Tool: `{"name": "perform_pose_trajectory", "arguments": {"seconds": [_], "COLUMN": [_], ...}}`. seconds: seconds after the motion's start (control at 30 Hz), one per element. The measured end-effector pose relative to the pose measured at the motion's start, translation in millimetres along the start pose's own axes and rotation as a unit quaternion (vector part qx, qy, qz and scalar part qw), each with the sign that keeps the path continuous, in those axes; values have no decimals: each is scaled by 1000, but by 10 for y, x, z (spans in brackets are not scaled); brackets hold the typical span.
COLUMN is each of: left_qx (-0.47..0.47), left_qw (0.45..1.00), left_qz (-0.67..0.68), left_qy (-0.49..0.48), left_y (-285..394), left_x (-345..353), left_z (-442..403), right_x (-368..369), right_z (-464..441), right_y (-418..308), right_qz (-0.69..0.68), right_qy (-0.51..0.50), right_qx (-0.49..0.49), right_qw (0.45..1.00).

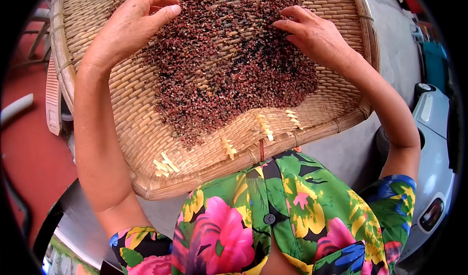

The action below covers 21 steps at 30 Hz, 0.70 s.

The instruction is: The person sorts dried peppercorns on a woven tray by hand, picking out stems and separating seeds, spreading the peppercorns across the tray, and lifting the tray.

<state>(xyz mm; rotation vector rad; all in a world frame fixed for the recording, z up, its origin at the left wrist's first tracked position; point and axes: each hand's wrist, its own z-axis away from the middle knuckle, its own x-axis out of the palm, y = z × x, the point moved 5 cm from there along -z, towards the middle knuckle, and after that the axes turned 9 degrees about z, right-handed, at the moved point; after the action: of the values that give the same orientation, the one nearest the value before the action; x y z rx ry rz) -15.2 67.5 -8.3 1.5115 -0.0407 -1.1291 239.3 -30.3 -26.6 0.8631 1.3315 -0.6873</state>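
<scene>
A large woven bamboo tray (336, 2) holds a spread of dried reddish husks mixed with black seeds, resembling Sichuan peppercorns (209, 99). Over the left part of the spread is my left hand (136, 24), its thumb and curled index finger slightly apart. Its other fingers are largely hidden, and nothing shows between the visible ones. On the right side, my right hand (317, 36) reaches down at the husks with bent, slightly parted fingers. Its fingertips are at or just above the dark seeds; contact is hard to tell.
Pale woven patches (263, 126) show along the tray's near rim, which lies close to my flowered shirt (219, 226). A light-coloured vehicle (434, 124) stands at right, with a teal container (435, 63) beyond it. Red flooring (29, 148) is at left.
</scene>
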Motion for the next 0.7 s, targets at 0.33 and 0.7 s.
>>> {"name": "perform_pose_trajectory", "arguments": {"seconds": [0.33, 0.7], "left_qx": [9, 10], "left_qw": [999, 998], "left_qz": [-29, -33], "left_qy": [-31, -49], "left_y": [-87, -92], "left_x": [34, 115], "left_z": [-29, -33], "right_x": [199, 229], "right_z": [-121, -133], "right_y": [-807, -1254], "right_qz": [-208, -177], "right_qy": [-59, 1], "right_qx": [-124, -132], "right_qw": [968, 975]}}
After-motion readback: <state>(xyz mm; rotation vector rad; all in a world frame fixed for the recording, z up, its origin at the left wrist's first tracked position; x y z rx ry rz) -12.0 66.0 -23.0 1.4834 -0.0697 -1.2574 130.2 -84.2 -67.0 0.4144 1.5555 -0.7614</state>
